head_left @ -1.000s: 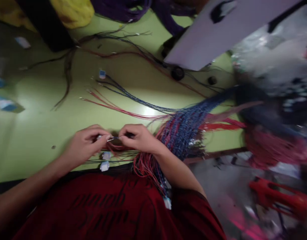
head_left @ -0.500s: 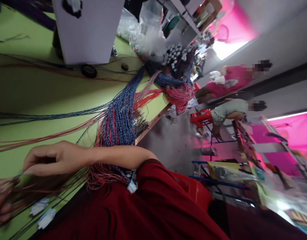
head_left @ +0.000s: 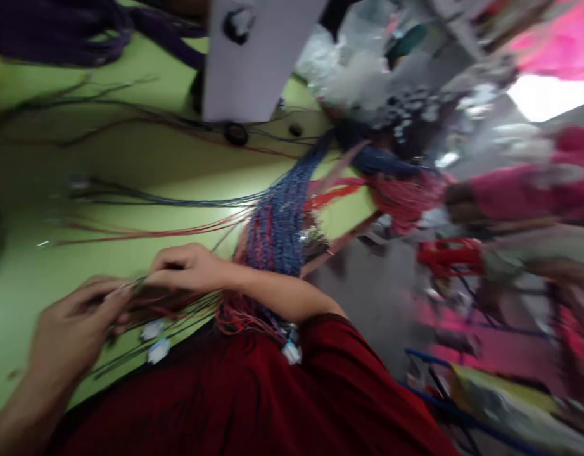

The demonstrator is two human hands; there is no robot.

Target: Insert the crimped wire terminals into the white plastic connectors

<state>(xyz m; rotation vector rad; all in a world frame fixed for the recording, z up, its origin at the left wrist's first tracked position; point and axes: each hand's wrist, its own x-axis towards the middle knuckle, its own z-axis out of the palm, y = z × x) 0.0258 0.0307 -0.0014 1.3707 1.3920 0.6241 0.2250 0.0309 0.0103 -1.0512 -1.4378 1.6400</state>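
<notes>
Nearest to the red shirt (head_left: pixel 254 396), at 5 o'clock from the hands, lie 2 white connectors (head_left: pixel 159 349). Over the green table (head_left: pixel 106 256), the left hand (head_left: pixel 76 323) and the right hand (head_left: pixel 185 272) pinch 1 thin wire (head_left: pixel 139 280) with fingertips. It should be light and flexible, best held close behind its end. Toward 2 o'clock hangs a blue-and-red wire bundle (head_left: pixel 280 228); farther, a clear plastic bag (head_left: pixel 363 82), contents too blurred to name.

Dark red shirt (head_left: pixel 282 399); 1 short sleeve (head_left: pixel 351 361) visible, darker hem (head_left: pixel 320 318); blurred dark markings (head_left: pixel 254 361).
</notes>
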